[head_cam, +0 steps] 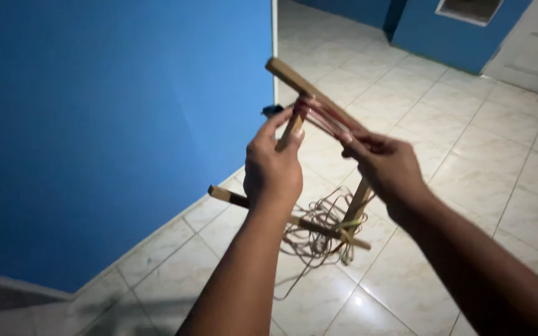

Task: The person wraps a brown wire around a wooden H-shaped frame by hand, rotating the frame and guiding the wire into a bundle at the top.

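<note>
The person holds up a wooden frame (319, 102) made of thin sticks tied together. The left hand (273, 167) is closed around a short stick just below the top bar of the frame, with the thumb up along it. The right hand (387, 165) is just to the right of that bar, and its fingers pinch the red string (322, 115) wound around the bar. Below the frame's top bar, a lower stick (231, 198) crosses behind the left hand. Loose thin string (319, 233) hangs in loops at the bottom of the frame. Left of the frame is a blue wall (113, 124). Under the frame is a pale tiled floor (456, 143).
</note>
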